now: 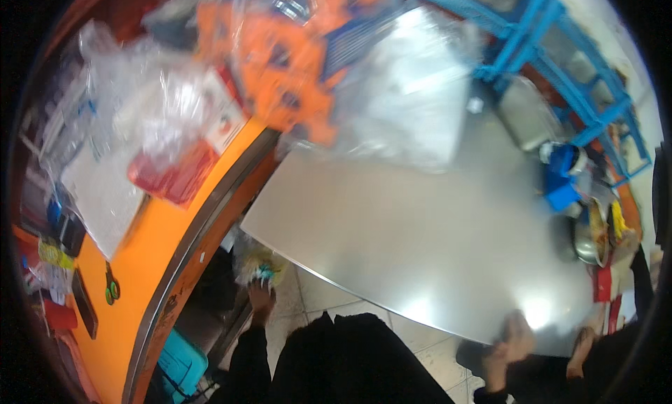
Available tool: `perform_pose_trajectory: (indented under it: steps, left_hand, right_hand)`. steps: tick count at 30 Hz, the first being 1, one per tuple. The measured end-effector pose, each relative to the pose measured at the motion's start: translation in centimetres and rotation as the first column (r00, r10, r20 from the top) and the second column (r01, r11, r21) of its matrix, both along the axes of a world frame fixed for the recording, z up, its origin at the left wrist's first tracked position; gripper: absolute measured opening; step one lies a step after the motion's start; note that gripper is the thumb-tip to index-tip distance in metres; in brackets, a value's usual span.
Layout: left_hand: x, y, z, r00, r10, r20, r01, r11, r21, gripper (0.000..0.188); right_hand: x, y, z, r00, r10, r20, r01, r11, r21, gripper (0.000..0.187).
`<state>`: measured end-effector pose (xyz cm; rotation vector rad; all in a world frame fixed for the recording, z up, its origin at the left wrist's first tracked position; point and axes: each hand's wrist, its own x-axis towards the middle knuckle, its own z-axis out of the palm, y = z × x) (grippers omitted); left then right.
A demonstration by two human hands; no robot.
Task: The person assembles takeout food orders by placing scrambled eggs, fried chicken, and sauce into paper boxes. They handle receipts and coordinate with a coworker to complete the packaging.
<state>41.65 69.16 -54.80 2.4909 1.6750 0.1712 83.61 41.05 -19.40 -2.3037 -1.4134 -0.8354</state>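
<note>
Low at the left, beside the steel table's near corner, my left hand (262, 300) has its fingers closed on a clear plastic bag (252, 262). Something teal and yellowish shows in or behind the plastic near the fingertips. My right hand (512, 342) is over the near edge of the steel table (392, 229), at the right. Motion smears its fingers, and I cannot make out anything in it. Farther right, another person's hand (581, 349) rests by the table edge, with a dark sleeve behind it.
An orange counter (157, 246) at the left bears scissors (111, 285), a red packet (175, 171) and plastic bags. Orange packs (280, 68) and a large clear bag (413, 89) lie at the back. A blue rack (553, 47), metal container (528, 113) and metal bowl (590, 236) stand right.
</note>
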Motion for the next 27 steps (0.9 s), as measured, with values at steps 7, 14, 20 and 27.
perform_pose_trajectory:
  steps: [7,14,20,27]
  left_hand:
    - [1.0,-18.3,8.6,0.999,-0.007,-0.049,-0.030,0.709,-0.704,0.037]
    - [3.6,-23.0,19.1,0.999,-0.008,-0.047,-0.032,0.612,-0.790,0.034]
    - [4.6,-23.9,26.0,0.999,-0.034,0.026,0.043,0.689,-0.724,0.032]
    - [20.1,-17.8,38.0,0.767,-0.383,0.514,0.449,0.893,-0.003,0.016]
  right_hand:
    - [-1.9,1.7,2.2,0.974,0.089,-0.209,-0.096,0.995,-0.021,0.044]
    - [-1.1,0.7,2.4,0.896,0.262,-0.358,-0.269,0.963,0.031,0.039]
    - [2.8,-0.8,2.4,0.568,0.626,-0.534,-0.570,0.768,0.294,0.026]
    - [10.8,-8.5,4.9,0.523,0.320,-0.790,-0.236,0.945,0.227,0.011]
